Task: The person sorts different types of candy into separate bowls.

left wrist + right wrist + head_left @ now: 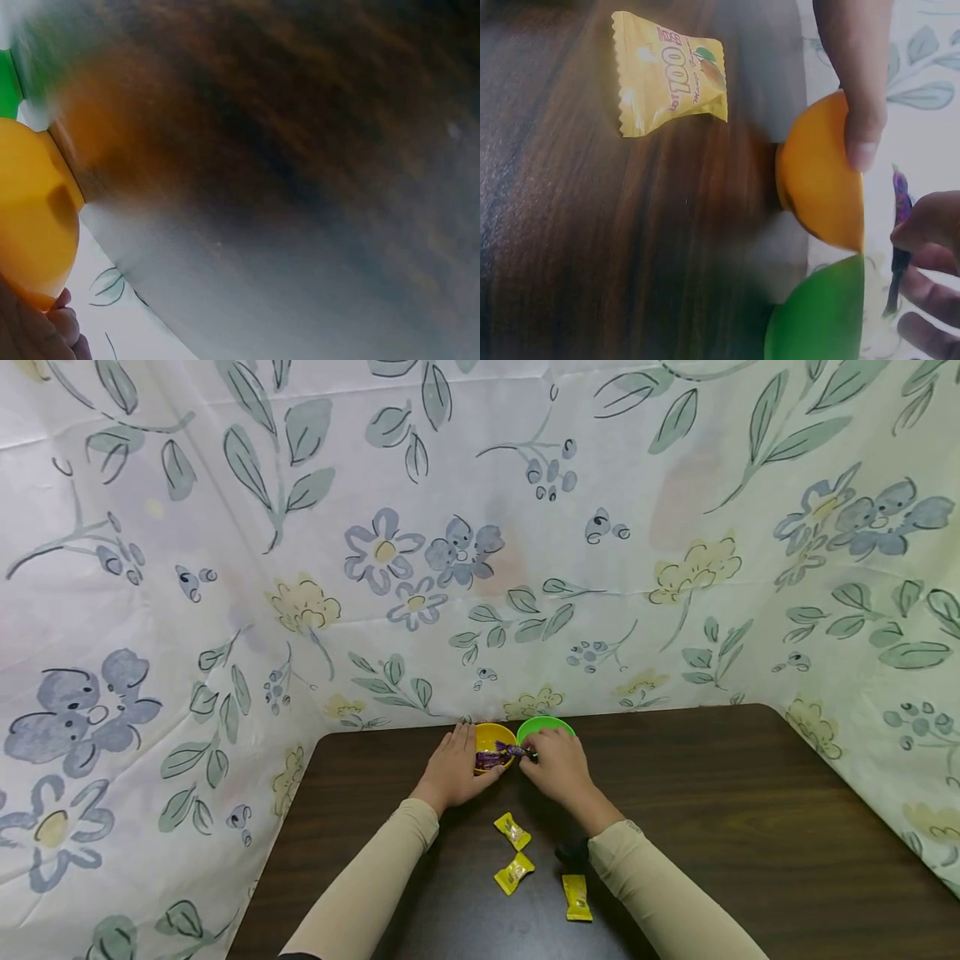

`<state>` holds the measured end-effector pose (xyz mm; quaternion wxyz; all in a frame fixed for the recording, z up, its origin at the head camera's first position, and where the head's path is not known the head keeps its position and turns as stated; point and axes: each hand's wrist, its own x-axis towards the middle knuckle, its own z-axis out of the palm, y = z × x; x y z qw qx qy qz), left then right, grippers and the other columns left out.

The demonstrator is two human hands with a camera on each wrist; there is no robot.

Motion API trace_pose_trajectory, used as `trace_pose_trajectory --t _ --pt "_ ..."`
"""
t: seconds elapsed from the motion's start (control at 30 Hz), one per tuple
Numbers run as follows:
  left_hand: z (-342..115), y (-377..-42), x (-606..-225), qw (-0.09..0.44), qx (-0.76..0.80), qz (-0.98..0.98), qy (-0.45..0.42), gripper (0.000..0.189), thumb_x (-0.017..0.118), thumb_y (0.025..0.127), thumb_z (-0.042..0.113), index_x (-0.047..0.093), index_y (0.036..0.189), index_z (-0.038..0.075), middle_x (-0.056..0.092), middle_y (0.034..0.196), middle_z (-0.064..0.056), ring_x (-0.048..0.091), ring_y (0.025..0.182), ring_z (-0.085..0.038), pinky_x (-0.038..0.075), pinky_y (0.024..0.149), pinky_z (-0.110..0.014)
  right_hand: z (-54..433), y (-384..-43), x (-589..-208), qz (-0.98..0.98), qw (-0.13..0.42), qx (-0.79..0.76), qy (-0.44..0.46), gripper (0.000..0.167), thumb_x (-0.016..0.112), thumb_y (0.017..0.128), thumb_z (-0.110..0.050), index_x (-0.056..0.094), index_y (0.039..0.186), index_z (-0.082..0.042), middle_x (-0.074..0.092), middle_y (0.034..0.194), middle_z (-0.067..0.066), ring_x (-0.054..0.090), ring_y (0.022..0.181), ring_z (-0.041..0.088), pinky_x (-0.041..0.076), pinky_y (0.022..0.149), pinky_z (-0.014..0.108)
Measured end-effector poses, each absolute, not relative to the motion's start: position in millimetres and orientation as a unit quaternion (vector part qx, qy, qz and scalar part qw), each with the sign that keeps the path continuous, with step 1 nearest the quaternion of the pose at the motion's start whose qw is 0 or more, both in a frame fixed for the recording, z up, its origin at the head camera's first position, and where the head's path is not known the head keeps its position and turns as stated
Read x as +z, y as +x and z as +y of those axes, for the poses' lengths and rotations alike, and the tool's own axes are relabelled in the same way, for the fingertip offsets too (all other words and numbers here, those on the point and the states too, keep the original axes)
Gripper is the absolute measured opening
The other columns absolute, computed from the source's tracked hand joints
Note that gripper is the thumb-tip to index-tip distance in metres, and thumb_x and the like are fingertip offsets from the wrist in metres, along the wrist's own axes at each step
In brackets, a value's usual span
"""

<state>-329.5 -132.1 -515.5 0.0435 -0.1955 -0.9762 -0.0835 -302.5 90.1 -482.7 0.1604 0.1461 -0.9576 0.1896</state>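
Note:
A yellow bowl (491, 735) stands near the table's far edge. My left hand (452, 770) holds it from the left side, thumb along the near wall and fingers along the far-left side. Purple-wrapped candy (489, 761) lies inside it. Above the rims, my right hand (557, 762) pinches a purple-wrapped candy (901, 202) between thumb and fingers. Beneath that hand is a green bowl (545, 723), touching or nearly touching the yellow one; its inside is mostly hidden. The left wrist view catches only the yellow bowl's wall (34, 210) and some fingertips (66, 324).
Nearer on the dark wooden table (712, 810) lie three yellow-wrapped candies: one upper (513, 831), one just below it (514, 873), and one to the right (577, 897) by the right forearm. A floral cloth (525, 543) hangs behind and at both sides.

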Motion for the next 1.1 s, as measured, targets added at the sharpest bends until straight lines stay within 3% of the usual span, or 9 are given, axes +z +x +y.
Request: trace_pose_trajectory --t 0.47,0.7,1.1 --pt "-131.4 -327.8 -512.0 0.032 -0.081 -0.978 -0.191 0.102 0.040 0.102 0.073 0.025 0.166 -0.005 0.030 0.172 -0.024 0.027 0.163 -0.037 0.022 0.134 -0.048 78.0 -308.7 -474.4 -0.955 0.147 0.197 0.166 0.014 0.079 0.091 -0.022 0.083 0.102 -0.014 0.074 0.101 0.004 0.063 0.096 0.029 0.053 0.085 0.053" --pt "-130.5 -329.0 -511.6 0.030 -0.076 -0.978 -0.192 0.104 0.039 0.101 0.075 0.025 0.166 -0.004 0.031 0.172 -0.024 0.029 0.162 -0.037 0.022 0.134 -0.048 78.8 -313.8 -476.8 -0.944 0.136 0.230 0.193 0.021 0.079 0.090 -0.016 0.081 0.110 -0.008 0.074 0.104 0.008 0.064 0.096 0.030 0.054 0.087 0.054" --pt "-131.6 -331.0 -517.1 0.035 -0.082 -0.978 -0.186 0.103 0.042 0.100 0.074 0.025 0.166 -0.004 0.032 0.172 -0.023 0.030 0.161 -0.038 0.023 0.133 -0.049 94.2 -310.6 -483.4 -0.934 0.146 0.268 0.185 0.024 0.080 0.090 -0.017 0.079 0.113 -0.009 0.073 0.116 0.009 0.067 0.110 0.031 0.056 0.101 0.052"
